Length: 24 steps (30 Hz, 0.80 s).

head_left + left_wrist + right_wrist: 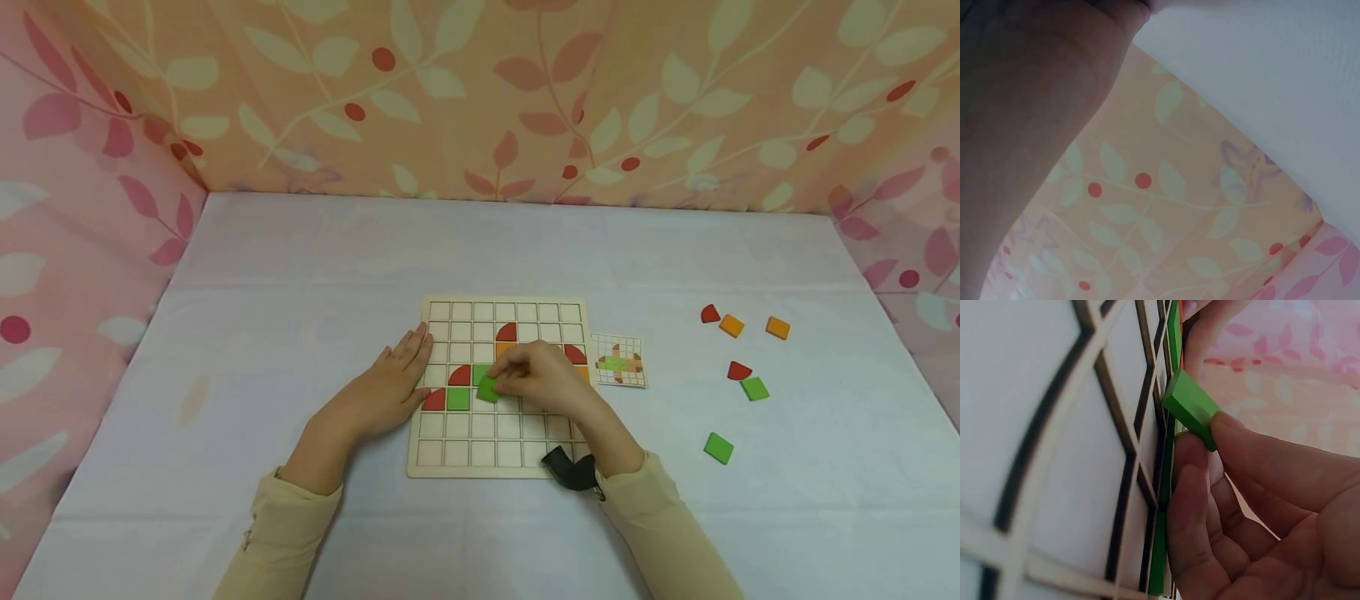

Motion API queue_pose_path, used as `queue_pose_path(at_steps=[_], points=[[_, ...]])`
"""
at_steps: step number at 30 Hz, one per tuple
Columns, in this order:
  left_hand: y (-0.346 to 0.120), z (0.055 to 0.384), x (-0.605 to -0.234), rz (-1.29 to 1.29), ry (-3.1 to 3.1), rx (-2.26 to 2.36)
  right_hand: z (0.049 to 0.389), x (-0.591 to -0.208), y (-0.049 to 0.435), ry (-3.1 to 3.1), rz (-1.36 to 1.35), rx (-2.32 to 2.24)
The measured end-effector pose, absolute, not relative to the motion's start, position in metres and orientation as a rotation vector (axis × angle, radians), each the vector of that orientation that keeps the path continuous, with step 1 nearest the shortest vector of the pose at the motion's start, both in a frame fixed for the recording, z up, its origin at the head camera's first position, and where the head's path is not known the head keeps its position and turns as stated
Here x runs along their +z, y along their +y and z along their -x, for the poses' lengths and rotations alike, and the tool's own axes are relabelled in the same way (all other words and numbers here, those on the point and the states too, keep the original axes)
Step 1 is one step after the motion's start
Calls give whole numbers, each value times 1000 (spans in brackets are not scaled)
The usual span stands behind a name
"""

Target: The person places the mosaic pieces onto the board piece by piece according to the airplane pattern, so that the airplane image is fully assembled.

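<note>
A pale wooden grid board (497, 472) lies on the white-covered table. My right hand (542, 377) pinches a green square tile (487, 388) between thumb and fingers, tilted close over the board's cells; the right wrist view shows the same green tile (1192, 405) held at one end. My left hand (386, 379) lies with straight fingers along the board's left edge. Set in the cells are a red quarter-circle tile (434, 400), a green square (458, 399), and more red, green and orange pieces, some partly hidden by the right hand.
Beside the board's right edge lies a small pattern card (620, 362). Loose tiles lie further right, among them an orange square (777, 327), a red quarter-circle (738, 370) and a green square (718, 448). A black strap (570, 470) hangs by the right wrist over the board's lower edge.
</note>
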<state>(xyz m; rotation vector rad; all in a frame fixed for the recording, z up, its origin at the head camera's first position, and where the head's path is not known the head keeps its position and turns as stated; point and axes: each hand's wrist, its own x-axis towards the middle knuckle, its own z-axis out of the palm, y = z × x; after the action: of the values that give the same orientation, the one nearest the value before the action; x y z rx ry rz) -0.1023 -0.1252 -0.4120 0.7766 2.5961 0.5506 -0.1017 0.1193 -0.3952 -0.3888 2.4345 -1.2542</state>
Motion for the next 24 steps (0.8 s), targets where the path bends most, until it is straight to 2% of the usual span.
queue_pose_path(at_steps=[24], points=[[-126,101,-410,-785,2594,550,100,-397,115,2493,418,-1183]])
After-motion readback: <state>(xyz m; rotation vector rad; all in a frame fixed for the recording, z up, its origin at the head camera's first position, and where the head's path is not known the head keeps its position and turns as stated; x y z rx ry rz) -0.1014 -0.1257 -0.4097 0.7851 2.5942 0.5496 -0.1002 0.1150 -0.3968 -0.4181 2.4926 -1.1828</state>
